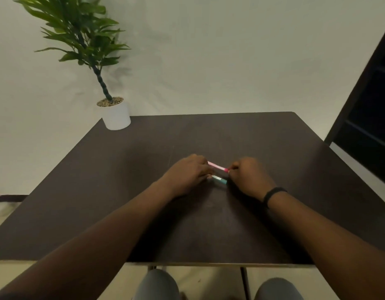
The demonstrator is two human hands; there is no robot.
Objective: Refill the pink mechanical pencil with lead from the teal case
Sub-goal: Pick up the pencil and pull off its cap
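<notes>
desk (144,191): dark wood-grain top, matt
pink mechanical pencil (217,166): smooth plastic, by its look
teal case (219,180): smooth plastic, faint sheen
plant pot (117,118): white, smooth, matt
wristband (271,194): black, matt

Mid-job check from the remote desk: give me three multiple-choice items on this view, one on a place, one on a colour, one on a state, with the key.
1. Where does the potted plant stand on the table?
A. far left corner
B. far right corner
C. near edge

2. What colour is the band on the right wrist?
A. white
B. black
C. red

3. How is the pink pencil held?
A. lying alone, untouched
B. by the right hand only, raised high
C. between both hands, low over the table

Key: 1 A, the white pot sits at the far left corner. 2 B, the band is dark black. 3 C, the left hand covers one end, the right hand meets the other, with the teal case just nearer the person.
</notes>
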